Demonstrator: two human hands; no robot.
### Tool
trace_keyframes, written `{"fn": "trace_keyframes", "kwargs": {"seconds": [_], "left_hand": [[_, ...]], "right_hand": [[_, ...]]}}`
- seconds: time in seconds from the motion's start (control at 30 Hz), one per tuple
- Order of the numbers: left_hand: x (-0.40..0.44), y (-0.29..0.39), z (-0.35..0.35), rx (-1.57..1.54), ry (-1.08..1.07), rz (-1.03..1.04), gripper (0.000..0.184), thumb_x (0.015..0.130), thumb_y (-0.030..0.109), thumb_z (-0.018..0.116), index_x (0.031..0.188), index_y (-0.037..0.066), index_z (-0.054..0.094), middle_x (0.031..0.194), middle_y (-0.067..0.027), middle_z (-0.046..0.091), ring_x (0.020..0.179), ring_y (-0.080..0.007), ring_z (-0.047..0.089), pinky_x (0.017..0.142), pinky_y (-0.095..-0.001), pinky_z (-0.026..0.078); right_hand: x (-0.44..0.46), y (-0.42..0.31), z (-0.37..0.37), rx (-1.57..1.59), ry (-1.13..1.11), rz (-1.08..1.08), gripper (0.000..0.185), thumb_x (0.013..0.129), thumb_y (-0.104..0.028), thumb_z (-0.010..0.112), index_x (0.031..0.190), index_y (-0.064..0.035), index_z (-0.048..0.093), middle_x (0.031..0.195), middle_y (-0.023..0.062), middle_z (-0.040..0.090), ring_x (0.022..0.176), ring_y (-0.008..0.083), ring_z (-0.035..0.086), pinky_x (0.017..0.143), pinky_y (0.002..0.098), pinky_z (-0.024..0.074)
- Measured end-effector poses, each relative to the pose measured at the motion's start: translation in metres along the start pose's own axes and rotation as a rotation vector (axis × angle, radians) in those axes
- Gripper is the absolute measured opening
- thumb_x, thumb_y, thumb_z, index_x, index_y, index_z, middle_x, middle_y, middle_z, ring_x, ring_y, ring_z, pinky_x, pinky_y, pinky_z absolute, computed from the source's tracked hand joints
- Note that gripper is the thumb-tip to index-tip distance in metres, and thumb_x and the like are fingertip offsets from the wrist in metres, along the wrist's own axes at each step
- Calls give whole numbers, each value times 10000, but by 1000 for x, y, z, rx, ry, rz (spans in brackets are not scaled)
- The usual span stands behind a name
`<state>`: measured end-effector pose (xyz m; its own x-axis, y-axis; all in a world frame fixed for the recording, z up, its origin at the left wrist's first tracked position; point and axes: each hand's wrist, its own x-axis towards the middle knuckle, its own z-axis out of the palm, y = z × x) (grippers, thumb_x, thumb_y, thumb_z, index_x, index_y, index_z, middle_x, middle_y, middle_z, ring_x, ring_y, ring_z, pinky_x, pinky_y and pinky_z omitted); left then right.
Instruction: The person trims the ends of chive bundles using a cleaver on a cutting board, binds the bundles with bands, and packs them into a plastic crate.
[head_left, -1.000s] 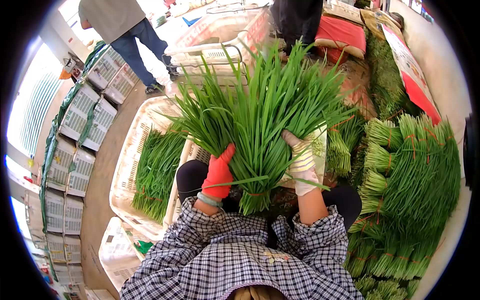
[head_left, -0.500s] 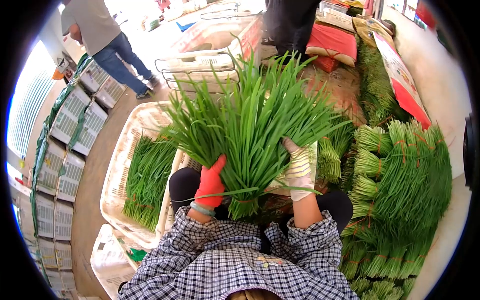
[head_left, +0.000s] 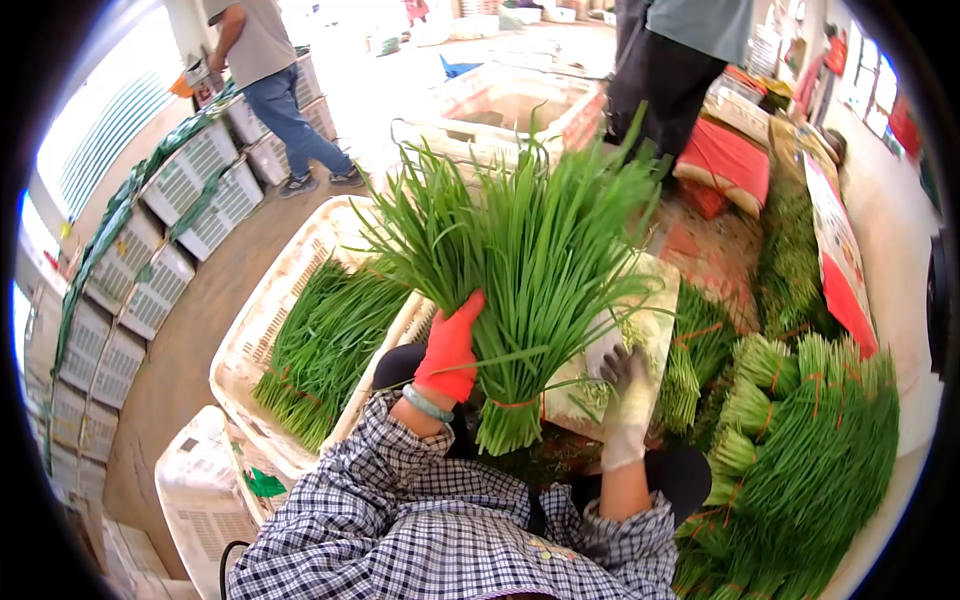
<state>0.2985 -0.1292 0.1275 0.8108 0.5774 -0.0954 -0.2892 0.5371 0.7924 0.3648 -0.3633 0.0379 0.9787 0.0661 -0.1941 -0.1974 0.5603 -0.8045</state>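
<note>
A large bunch of garlic chives (head_left: 530,290) stands tilted before me, leaves fanned upward and stems cinched by an orange-red band near the bottom. My left hand (head_left: 450,350), in a red glove, is closed on the left side of this bunch. To the right of the stems, my right hand (head_left: 628,400), wearing a pale glove with dark fingertips, is apart from the bunch. Its fingers are spread over a whitish board (head_left: 655,320) that carries green scraps. Whether the fingers touch the board I cannot tell.
Left of me, a white plastic crate (head_left: 290,240) holds banded chives (head_left: 330,340). Tied bundles (head_left: 830,440) are piled on the right. More crates (head_left: 515,95) stand ahead, near a person in dark trousers (head_left: 660,85). Another person (head_left: 285,110) is at the far left.
My right hand has let go of the chives and moved down and right over the board. My left hand keeps hold of the bunch. The camera view has shifted.
</note>
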Motion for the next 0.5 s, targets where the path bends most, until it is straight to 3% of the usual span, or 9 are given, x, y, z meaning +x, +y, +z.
{"fn": "trace_keyframes", "kwargs": {"seconds": [0.03,0.1,0.17,0.2,0.27,0.3,0.33,0.43,0.5], "left_hand": [[3,8,6,-11,7,19,365,878,132,676,1217,30,586,1139,-55,644,974,-200,625,831,-337,515],[6,16,17,-26,-73,22,362,872,119,680,1213,36,592,1134,-54,647,974,-197,627,819,-336,519],[0,11,34,-4,-85,38,371,871,119,685,1217,29,588,1136,-58,647,977,-179,624,832,-316,508],[-5,1,42,32,-136,63,383,874,124,685,1229,27,578,1155,-60,639,1002,-166,613,854,-302,494],[-34,5,75,62,-249,70,453,878,120,681,1290,10,529,1215,-71,613,1099,-145,566,954,-275,432],[-46,12,86,43,-266,56,453,878,120,681,1290,10,529,1215,-71,613,1099,-145,566,954,-275,432],[-54,18,93,255,-266,288,471,877,104,676,1308,4,512,1231,-77,605,1128,-151,551,983,-282,413],[-71,30,70,558,-311,602,547,856,79,682,1348,-27,469,1217,-119,617,1153,-188,545,1044,-333,375],[-71,31,25,507,-483,271,501,879,87,638,1339,-27,474,1174,-120,643,1139,-204,570,1003,-350,416]], "right_hand": [[-12,8,5,-78,4,15,768,880,-316,659,1465,-12,265,1394,253,431,1269,318,469,1049,428,374],[-20,35,13,-532,-225,-217,855,812,-182,731,1479,-22,221,1362,229,469,1250,306,484,1024,396,413],[-51,1,65,-1035,-296,-602,900,762,-105,757,1475,-30,213,1291,188,520,1198,264,514,967,364,464],[-50,6,80,-1042,-275,-599,900,762,-105,757,1475,-30,213,1291,188,520,1198,264,514,967,364,464],[-37,15,92,-316,-410,-386,827,738,-79,765,1430,-32,315,1201,149,573,1131,240,551,930,344,487],[-30,10,86,-336,-393,-401,827,738,-79,765,1430,-32,315,1201,149,573,1131,240,551,930,344,487],[-23,3,78,-378,-420,-239,781,733,-90,769,1399,-33,366,1167,137,588,1105,238,568,920,341,492],[19,24,23,-537,-348,47,651,739,-95,745,1324,-17,471,1126,110,622,1040,241,606,892,344,509],[16,7,0,-47,-615,-59,684,730,-131,741,1332,9,448,1176,122,615,1067,240,602,889,363,514]]}}
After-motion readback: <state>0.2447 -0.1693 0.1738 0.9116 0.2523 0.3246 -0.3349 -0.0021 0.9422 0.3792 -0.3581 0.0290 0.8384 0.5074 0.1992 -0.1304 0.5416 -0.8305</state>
